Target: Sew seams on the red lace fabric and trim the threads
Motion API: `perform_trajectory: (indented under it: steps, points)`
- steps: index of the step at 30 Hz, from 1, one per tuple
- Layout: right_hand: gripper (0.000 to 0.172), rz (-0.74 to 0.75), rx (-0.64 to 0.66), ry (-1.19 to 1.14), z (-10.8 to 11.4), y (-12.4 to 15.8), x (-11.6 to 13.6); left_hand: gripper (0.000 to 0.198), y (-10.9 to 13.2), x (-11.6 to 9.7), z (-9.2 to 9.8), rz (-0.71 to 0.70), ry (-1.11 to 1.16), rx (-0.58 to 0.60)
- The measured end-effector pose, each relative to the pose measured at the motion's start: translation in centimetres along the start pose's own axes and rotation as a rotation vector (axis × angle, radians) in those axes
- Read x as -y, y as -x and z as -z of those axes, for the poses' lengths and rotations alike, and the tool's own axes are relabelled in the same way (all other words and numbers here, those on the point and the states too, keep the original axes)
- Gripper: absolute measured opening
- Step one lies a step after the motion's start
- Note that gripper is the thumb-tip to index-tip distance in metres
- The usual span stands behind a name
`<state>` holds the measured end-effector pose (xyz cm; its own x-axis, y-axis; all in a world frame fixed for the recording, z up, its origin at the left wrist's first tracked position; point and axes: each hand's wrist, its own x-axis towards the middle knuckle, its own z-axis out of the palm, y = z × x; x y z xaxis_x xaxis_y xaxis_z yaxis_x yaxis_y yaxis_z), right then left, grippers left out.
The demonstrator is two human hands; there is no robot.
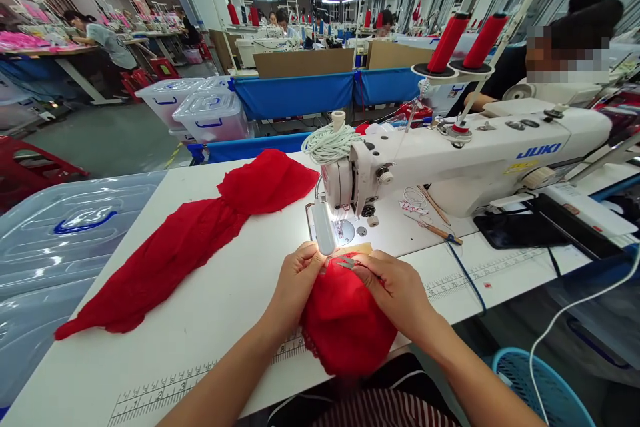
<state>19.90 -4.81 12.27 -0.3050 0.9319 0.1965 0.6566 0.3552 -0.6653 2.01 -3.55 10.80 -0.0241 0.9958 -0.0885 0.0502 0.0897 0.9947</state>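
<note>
A piece of red fabric [350, 327] hangs over the table's front edge toward my lap, its top edge up near the needle area of the white sewing machine [425, 160]. My left hand [303, 270] is closed in a pinch on the upper left of this fabric. In my right hand [393, 280] are thread snips [345, 262], their metal blades pointing left over the fabric's top edge. The fingers of that hand partly hide the snips. To the left, a longer gathered red fabric piece [185, 253] lies across the white table [240, 320].
A wooden-handled pointed tool [435, 232] and a black phone [520, 230] lie right of the needle area. Red thread cones [449, 43] stand above the machine. Clear lidded bins [85, 227] are at left, a blue basket [540, 380] below right. A person sits beyond the machine.
</note>
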Motion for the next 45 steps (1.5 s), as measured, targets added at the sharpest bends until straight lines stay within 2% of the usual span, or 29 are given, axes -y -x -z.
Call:
perform_trajectory:
  steps: [6,9,12,14,17,20,21,22,23,25,27,28,29,31,33,35,37,39,40,41,42,44,45]
  points:
    - [0.027,0.037,0.002,0.203,-0.8,-1.0,0.7,0.025,0.2,-0.1,-0.1,-0.008,-0.039,-0.001]
    - [0.029,0.053,-0.017,0.190,-1.0,-1.1,1.0,0.028,0.4,-0.2,-0.2,-0.040,-0.051,0.024]
    - [0.030,0.061,-0.050,0.141,-0.4,-0.7,0.6,0.028,-0.1,-0.6,0.6,-0.095,-0.066,-0.047]
    - [0.031,0.028,-0.077,0.164,0.6,0.0,-0.5,0.025,-0.9,-1.1,2.1,-0.107,-0.094,-0.172]
    - [0.031,-0.116,-0.158,0.391,2.6,1.2,-3.2,0.028,-2.3,-2.3,5.0,-0.157,-0.231,-0.463]
    - [0.034,-0.229,-0.195,0.646,4.0,2.2,-6.2,0.040,-2.4,-3.1,6.9,-0.271,-0.796,-0.787]
    - [0.034,-0.242,-0.201,0.689,4.3,2.4,-7.1,0.044,-2.1,-3.1,7.0,-0.303,-0.954,-0.778]
    - [0.034,-0.245,-0.209,0.718,4.5,2.6,-7.7,0.044,-1.5,-3.0,7.0,-0.344,-1.076,-0.716]
    - [0.034,-0.238,-0.229,0.738,4.6,2.7,-8.1,0.042,-0.8,-2.8,6.8,-0.396,-1.152,-0.592]
    - [0.034,-0.186,-0.306,0.736,4.4,2.6,-8.1,0.037,0.8,-2.0,6.0,-0.520,-1.186,-0.272]
    - [0.034,-0.042,-0.379,0.635,3.7,2.4,-6.9,0.037,2.4,-1.3,5.1,-0.636,-1.159,0.035]
    - [0.034,0.074,-0.374,0.543,3.2,2.2,-5.9,0.038,3.1,-0.9,4.7,-0.701,-1.167,0.147]
    - [0.035,0.199,-0.323,0.440,2.6,1.9,-4.7,0.040,3.8,-0.6,4.3,-0.728,-1.195,0.241]
    - [0.038,0.414,-0.076,0.293,1.2,1.2,-2.5,0.041,4.8,-0.1,3.7,-0.781,-1.261,0.379]
    - [0.039,0.534,0.118,0.283,0.0,0.4,-1.0,0.041,5.8,0.5,3.4,-0.820,-1.325,0.407]
    - [0.041,0.495,0.199,0.352,-0.5,-0.5,-0.9,0.040,6.7,1.2,3.3,-0.855,-1.391,0.349]
    - [0.043,0.290,0.144,0.475,-0.3,-1.0,-1.9,0.039,7.7,1.8,3.2,-0.889,-1.470,0.272]
    - [0.045,0.035,-0.009,0.586,0.4,-0.9,-3.1,0.039,8.7,2.1,2.8,-0.894,-1.563,0.172]
    - [0.046,-0.014,-0.074,0.608,0.8,-0.7,-3.5,0.039,9.2,2.1,2.5,-0.878,-1.606,0.115]
    - [0.046,0.004,-0.116,0.604,1.0,-0.4,-3.8,0.038,9.6,2.0,2.0,-0.846,-1.640,0.063]
    - [0.045,0.087,-0.108,0.580,1.2,-0.1,-3.9,0.037,9.9,1.9,1.5,-0.809,-1.658,0.024]
    - [0.042,0.289,0.021,0.510,1.2,0.5,-4.1,0.035,10.3,1.4,0.4,-0.741,-1.629,0.002]
    - [0.040,0.324,0.067,0.490,1.2,0.7,-4.1,0.036,10.4,1.1,0.0,-0.713,-1.583,0.015]
